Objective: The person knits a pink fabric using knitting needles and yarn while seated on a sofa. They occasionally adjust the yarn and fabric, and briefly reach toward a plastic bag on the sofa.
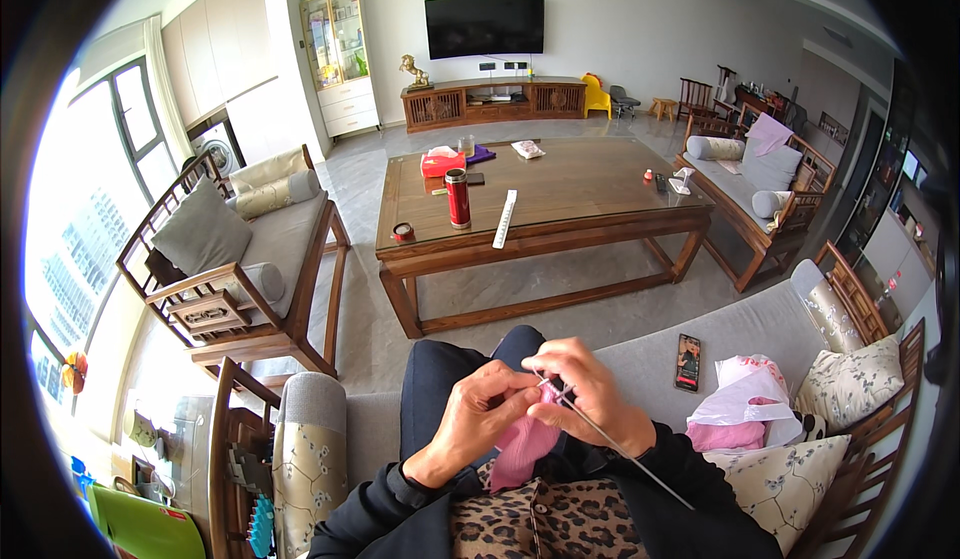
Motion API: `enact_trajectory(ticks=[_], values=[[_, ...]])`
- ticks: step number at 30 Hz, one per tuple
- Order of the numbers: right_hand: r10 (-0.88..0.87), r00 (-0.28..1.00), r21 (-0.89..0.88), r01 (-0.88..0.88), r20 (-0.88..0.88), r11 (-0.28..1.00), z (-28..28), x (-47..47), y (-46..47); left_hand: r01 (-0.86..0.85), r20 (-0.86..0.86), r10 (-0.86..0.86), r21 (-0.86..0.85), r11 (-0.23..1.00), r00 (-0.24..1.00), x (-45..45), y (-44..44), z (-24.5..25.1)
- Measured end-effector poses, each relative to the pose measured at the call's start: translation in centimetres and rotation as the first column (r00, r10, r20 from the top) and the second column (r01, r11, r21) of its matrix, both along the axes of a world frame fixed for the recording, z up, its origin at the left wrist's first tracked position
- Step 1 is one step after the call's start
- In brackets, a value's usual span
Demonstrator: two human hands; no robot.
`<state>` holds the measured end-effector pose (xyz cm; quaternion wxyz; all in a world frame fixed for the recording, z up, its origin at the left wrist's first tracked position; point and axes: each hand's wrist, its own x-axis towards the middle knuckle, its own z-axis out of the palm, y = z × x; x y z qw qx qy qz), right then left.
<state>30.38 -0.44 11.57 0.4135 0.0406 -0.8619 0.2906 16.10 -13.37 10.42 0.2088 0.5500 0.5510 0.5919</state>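
Pink ribbed knitting (525,450) hangs between my hands above my lap. My left hand (484,409) pinches the upper left edge of the knitting, thumb and index finger together near the stitches. In my right hand (592,386) is a thin metal knitting needle (634,460), whose long end slants down to the right across my dark sleeve. The tips and stitches meet between the fingers of both hands, partly hidden by them. To my right, on the grey sofa seat, a white plastic bag (742,401) lies over folded pink material (726,436).
A smartphone (688,364) lies on the sofa beside the bag. Beyond my knees stands a glass-topped wooden table (585,184) with a red thermos (457,200), its cap (403,232), a white ruler (506,219) and a red tissue pack (442,161). A sofa armrest (311,439) is at my left.
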Motion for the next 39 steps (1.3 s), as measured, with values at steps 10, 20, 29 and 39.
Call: enact_trajectory(ticks=[10, 20, 29, 39], values=[[-0.103, 0.984, 0.185, 0.129, -0.145, 0.974, -0.1, 0.8, 0.4, -0.025, 0.228, 0.012, 0.053, 0.998, 0.974, -0.2, 0.1, -0.2], [-0.142, 0.973, -0.010, 0.143, -0.184, 0.990, -0.8, 0.6, 0.2, 0.045, 0.214, -0.039, -0.019, 0.999, 0.976, -0.4, -0.2, -0.2], [-0.071, 0.986, -0.001, 0.071, -0.149, 0.997, -0.9, 1.0, 0.6, 0.048, 0.381, -0.041, -0.009, 0.999, 0.924, -0.2, -0.3, -0.4], [-0.129, 0.978, 0.174, 0.157, -0.162, 0.972, -0.7, 0.9, 0.5, 0.014, 0.329, 0.001, -0.042, 0.999, 0.944, -0.1, -0.3, -0.6]])
